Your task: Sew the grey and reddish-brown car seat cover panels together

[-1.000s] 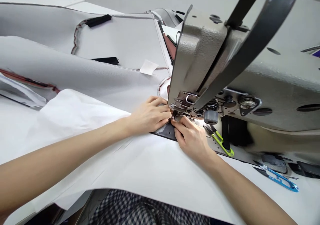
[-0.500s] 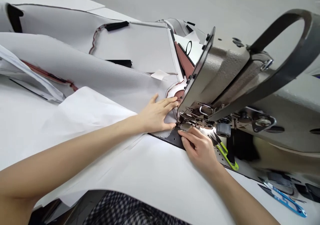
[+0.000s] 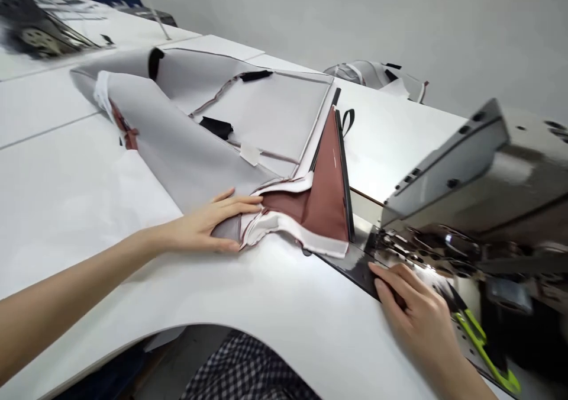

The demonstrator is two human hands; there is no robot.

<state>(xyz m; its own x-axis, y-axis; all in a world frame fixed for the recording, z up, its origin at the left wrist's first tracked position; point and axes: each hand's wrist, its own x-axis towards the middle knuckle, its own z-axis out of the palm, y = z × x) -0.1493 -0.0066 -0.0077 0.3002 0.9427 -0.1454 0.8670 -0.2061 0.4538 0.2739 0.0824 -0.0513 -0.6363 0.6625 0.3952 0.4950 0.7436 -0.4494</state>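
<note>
A grey piece of sewn fabric (image 3: 155,131) with white edges lies across the table, its reddish-brown part (image 3: 328,181) showing beside a black strip. My left hand (image 3: 210,222) rests flat on the near part of this fabric, fingers spread, beside the white curved seam edges. At the dark machine plate's front edge, my right hand (image 3: 412,299) has its fingers bent with thumb and index close together; whether anything is between them is too small to tell. The sewing machine (image 3: 461,205) stands just beyond it, with its needle area near the fingertips.
Green thread snips (image 3: 483,347) lie at the right by the machine. A second bundle of grey fabric (image 3: 368,73) is on the far side. Another machine (image 3: 39,27) stands at the far left. The white table (image 3: 248,293) has a curved front edge.
The fabric has moved left, away from the needle area, with my left hand on it, exposing the reddish-brown part. The view has shifted, and my right hand remains by the machine plate.
</note>
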